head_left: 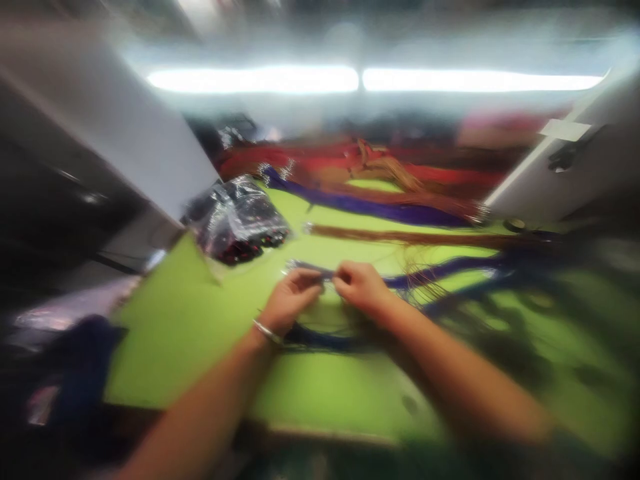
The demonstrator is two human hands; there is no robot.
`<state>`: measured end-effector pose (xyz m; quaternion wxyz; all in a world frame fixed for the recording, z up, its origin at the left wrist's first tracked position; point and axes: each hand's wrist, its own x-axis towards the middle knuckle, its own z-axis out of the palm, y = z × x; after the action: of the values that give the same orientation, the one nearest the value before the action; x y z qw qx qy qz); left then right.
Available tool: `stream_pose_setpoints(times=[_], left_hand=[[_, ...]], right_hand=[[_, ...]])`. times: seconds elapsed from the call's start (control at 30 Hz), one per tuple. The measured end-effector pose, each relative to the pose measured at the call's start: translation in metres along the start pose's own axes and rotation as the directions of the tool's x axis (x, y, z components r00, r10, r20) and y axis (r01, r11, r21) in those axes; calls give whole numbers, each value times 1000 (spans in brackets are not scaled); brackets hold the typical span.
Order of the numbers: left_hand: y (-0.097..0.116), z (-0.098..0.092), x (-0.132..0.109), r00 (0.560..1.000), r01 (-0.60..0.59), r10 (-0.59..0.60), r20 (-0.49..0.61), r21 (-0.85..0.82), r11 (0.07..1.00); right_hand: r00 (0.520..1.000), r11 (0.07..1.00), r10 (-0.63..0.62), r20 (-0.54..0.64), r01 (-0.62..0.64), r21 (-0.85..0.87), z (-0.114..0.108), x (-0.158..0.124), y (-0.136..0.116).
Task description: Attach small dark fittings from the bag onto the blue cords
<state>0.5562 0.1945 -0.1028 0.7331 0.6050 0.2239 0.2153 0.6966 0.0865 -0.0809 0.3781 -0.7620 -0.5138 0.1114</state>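
My left hand (293, 297), with a bracelet at its wrist, is closed in a pinch above the green tabletop (195, 333). Close beside it, my right hand (361, 283) also pinches, fingertips toward the left ones. Whatever sits between the fingers is too small and blurred to name. A bundle of blue wires (435, 270) passes just behind both hands, its shiny ends near the left fingers. Below the hands lies another dark blue wire bundle (320, 340), partly covered by my left hand.
A clear plastic bag of small black parts (245, 223) lies at the back left. Brown wires (390, 235), a purple-blue bundle (370, 203) and red wires (320, 157) stretch across the back. Pale panels (125, 127) flank the table under bright tube lights (260, 79).
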Motion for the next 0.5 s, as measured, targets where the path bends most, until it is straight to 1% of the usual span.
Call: stream_pose_setpoints(times=[0.1, 0.17, 0.23, 0.3, 0.37, 0.43, 0.5], left_hand=[[0, 0, 0, 999, 5, -5, 37, 10, 1000], [0, 1, -1, 999, 8, -8, 37, 15, 1000], [2, 2, -1, 999, 28, -28, 20, 1, 1000], [5, 3, -2, 997, 75, -75, 10, -40, 996], [10, 4, -2, 991, 130, -130, 6, -96, 987], [13, 5, -3, 985, 169, -170, 2, -144, 975], [15, 4, -3, 981, 193, -196, -2, -172, 966]], right_hand=[[1000, 999, 1, -3, -1, 35, 1, 0, 0], [1000, 999, -4, 1, 4, 37, 2, 0, 1], [998, 998, -54, 14, 54, 15, 4, -1, 3], [987, 985, -162, 20, 163, -50, 5, -2, 4], [961, 949, -276, 13, 275, -158, 4, -3, 5], [936, 897, -353, 6, 340, -282, 2, -4, 5], [920, 850, -392, 12, 367, -378, 0, -5, 5]])
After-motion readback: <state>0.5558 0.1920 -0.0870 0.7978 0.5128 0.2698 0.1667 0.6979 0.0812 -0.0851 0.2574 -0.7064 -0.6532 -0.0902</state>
